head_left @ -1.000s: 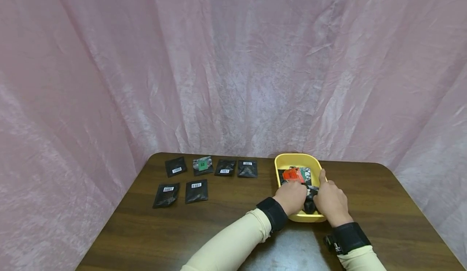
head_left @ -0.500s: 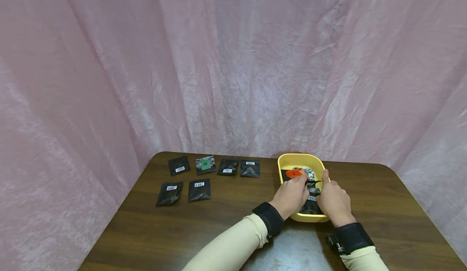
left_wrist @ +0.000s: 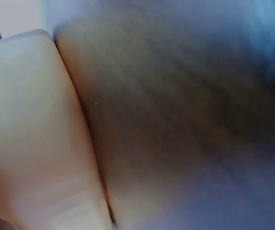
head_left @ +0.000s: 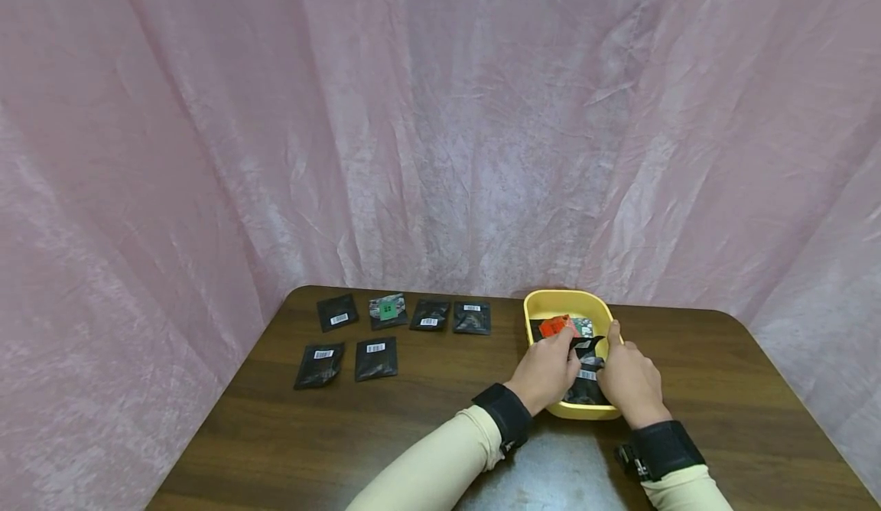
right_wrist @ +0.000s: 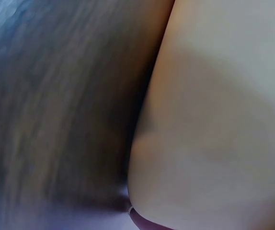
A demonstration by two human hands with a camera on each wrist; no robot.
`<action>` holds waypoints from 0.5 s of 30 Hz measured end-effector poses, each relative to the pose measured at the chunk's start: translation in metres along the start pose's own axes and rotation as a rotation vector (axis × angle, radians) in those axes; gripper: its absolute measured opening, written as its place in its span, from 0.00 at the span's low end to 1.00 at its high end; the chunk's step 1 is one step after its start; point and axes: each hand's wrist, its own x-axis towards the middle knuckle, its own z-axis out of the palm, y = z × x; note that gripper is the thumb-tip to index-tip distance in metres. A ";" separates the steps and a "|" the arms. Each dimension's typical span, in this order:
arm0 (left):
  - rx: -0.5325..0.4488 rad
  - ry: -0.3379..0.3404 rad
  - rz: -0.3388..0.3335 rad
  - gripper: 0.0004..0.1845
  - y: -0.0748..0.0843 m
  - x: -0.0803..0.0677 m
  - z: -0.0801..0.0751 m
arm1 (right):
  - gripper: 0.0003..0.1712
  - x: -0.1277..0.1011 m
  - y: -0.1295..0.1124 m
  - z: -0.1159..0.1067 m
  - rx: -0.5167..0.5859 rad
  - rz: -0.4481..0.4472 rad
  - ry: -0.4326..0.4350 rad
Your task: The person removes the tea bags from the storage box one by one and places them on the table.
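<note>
A yellow bin [head_left: 564, 304] stands at the table's right half with small packets inside. My left hand [head_left: 547, 372] reaches over its left rim and pinches a black packet [head_left: 585, 343] by its edge, lifted and tilted. Below it lies another black packet [head_left: 583, 392], with a white barcode label. My right hand [head_left: 632, 381] grips the bin's right rim, thumb lying along the top; its other fingers are hidden. Behind the left hand an orange-red packet [head_left: 553, 325] and a green-and-white patterned packet [head_left: 585, 327] show. Both wrist views are blurred and show no packet.
On the left of the brown wooden table [head_left: 440, 396] lie several flat black packets in two rows, among them a barcoded packet [head_left: 376, 359] and a green-labelled packet [head_left: 388, 310]. A pink curtain [head_left: 440, 128] hangs behind the table.
My left hand has drawn back slightly towards me and to the left, with a black packet edge now showing raised from its fingers. The right hand keeps its grip on the rim.
</note>
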 end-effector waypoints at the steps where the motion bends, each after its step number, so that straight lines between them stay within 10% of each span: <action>1: -0.013 -0.007 -0.012 0.07 0.000 0.000 -0.001 | 0.54 0.000 0.000 0.000 0.000 -0.001 0.001; 15: -0.068 -0.032 -0.070 0.06 -0.001 0.000 -0.007 | 0.54 0.001 -0.002 -0.003 -0.004 -0.003 -0.009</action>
